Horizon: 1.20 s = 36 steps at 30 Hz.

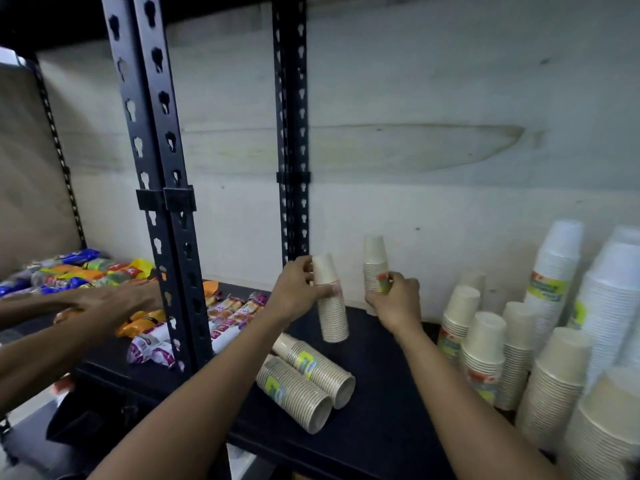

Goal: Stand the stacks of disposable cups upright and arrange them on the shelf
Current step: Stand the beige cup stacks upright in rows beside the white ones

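Left hand (298,289) gripping upright cup stack (330,303), right hand (394,299) clasping second stack (375,268), both arms outstretched over shelf (381,410)

Black shelf (377,403) carries two lying cup stacks (304,382), upright cup stacks (485,355), snack packets (221,317)

- Colourful snack packets (86,268) lay heaped on the neighbouring shelf, left.
- Wrapped biscuit packs (228,311) lay behind the black perforated upright (162,188).
- Pale wall (433,140) stood behind.
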Each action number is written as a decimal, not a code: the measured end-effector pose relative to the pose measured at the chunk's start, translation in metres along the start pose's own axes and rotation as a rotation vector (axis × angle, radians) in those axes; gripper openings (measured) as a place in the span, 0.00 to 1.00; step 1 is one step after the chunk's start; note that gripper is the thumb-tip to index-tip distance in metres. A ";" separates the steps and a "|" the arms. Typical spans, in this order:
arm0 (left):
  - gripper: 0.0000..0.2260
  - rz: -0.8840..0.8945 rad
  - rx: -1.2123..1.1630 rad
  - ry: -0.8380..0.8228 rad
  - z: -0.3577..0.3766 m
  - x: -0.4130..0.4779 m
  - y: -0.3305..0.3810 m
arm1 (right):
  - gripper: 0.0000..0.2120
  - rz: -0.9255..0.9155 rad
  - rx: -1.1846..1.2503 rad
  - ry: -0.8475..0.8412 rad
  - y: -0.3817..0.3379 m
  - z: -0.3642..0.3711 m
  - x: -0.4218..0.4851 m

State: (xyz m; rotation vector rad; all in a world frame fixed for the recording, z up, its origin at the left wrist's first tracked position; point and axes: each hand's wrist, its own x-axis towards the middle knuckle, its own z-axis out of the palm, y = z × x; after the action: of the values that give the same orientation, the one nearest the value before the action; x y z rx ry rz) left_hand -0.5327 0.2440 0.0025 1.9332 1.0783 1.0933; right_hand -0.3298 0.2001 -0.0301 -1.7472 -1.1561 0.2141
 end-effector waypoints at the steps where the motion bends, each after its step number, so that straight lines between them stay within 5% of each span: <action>1: 0.33 0.002 0.001 0.003 0.003 0.004 0.000 | 0.25 0.014 0.021 0.034 0.004 -0.001 -0.004; 19: 0.28 0.036 -0.206 -0.289 0.062 0.051 -0.038 | 0.25 0.113 0.011 0.078 0.049 0.017 -0.017; 26: 0.51 -0.140 0.149 -0.182 0.079 0.049 -0.039 | 0.31 0.127 0.007 0.017 0.050 0.017 -0.018; 36: 0.31 -0.142 -0.058 -0.253 0.080 0.055 -0.047 | 0.26 0.080 -0.006 0.043 0.057 0.017 -0.017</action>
State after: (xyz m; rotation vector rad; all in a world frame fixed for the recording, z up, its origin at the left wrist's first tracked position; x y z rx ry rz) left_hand -0.4598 0.3021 -0.0524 1.8598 1.0136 0.7709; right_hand -0.3152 0.1950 -0.0897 -1.7965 -1.0584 0.2205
